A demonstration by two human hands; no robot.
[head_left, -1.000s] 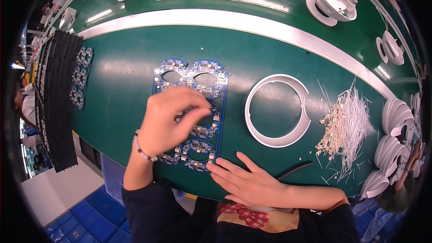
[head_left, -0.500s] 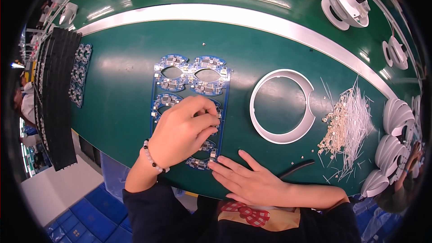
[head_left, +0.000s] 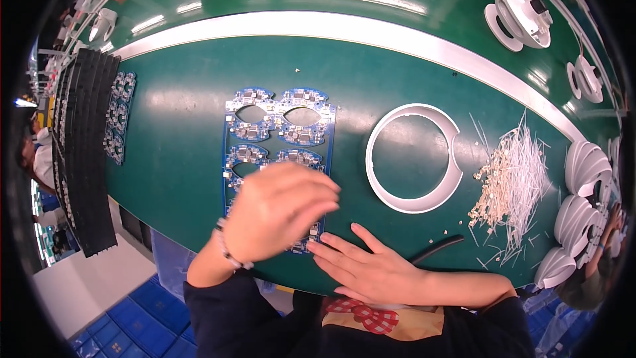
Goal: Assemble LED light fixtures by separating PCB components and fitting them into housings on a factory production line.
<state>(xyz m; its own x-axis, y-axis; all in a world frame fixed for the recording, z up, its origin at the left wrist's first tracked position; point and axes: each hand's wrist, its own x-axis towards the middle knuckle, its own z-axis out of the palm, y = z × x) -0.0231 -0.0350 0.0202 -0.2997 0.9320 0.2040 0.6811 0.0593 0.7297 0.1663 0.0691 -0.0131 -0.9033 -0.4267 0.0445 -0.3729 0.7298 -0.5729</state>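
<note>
My left hand [head_left: 281,209], with a beaded bracelet on its wrist, is over the lower part of a blue circuit board panel [head_left: 305,136]. Motion smears its fingers, so whether anything sits between them I cannot make out. The panel lies flat, carries small components, and has several lens-shaped openings; my hand hides much of its lower half. My right hand [head_left: 371,266] lies flat with fingers apart, its fingertips at the panel's lower right corner. A short black tube [head_left: 438,249] lies just beyond this hand, with a few tiny pale bits near it.
Right of the panel lies a white notched ring [head_left: 373,166]. Farther right are a pile of cream connectors [head_left: 489,195] and thin white strips [head_left: 527,182]. White curved shells [head_left: 573,222] stand at the right edge. Black strips [head_left: 86,152] and another blue panel [head_left: 118,116] are at left.
My left hand has come off the panel's right side, its fingertips shifting slightly right and toward me. My right hand stays in place. The whole view has shifted slightly.
</note>
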